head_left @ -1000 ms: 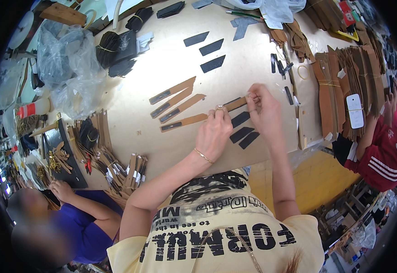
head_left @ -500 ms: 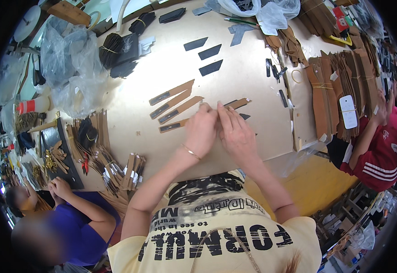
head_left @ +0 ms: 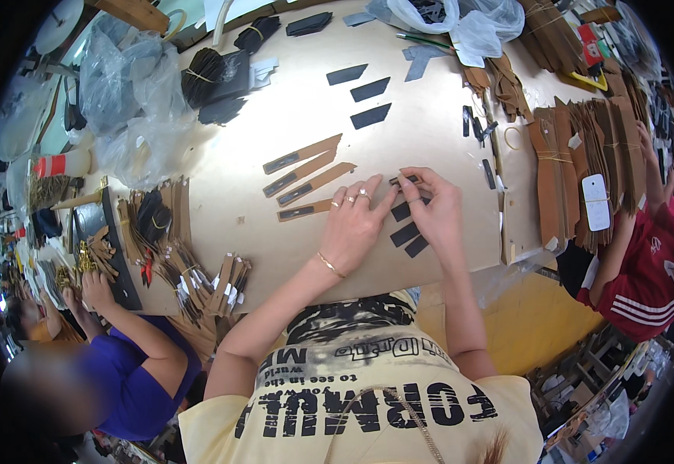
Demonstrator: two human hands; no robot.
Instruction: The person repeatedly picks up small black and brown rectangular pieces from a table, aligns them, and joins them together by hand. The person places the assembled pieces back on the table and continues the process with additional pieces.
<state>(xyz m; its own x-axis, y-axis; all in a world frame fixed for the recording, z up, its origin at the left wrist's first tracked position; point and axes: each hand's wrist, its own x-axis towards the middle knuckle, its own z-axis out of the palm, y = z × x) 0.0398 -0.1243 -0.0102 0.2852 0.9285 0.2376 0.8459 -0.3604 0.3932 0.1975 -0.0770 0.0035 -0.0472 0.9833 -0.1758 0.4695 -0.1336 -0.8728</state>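
My right hand (head_left: 440, 207) is pinched on a small dark strip (head_left: 403, 182) just above the table. My left hand (head_left: 352, 220) lies with fingers stretched out, palm down; its index fingertip is close to that strip. Under its fingers runs the end of a brown strap piece (head_left: 296, 213) with a dark patch on it. Three similar brown strap pieces (head_left: 303, 157) lie beyond, to the left. Beside my right hand, partly covered by it, are several dark slanted pieces (head_left: 405, 235). Farther off, three dark slanted pieces (head_left: 371, 116) lie in a staggered row.
Clear plastic bags (head_left: 139, 108) and bundled black pieces (head_left: 204, 76) stand at the far left. Bundles of brown strips (head_left: 573, 155) line the right side, and tagged strap bundles (head_left: 225, 282) lie at the near left. People sit at work on both sides (head_left: 139, 379).
My hands have moved apart, the right one to the right. A brown strip that was beside my right fingers is out of sight, and more dark slanted pieces are uncovered.
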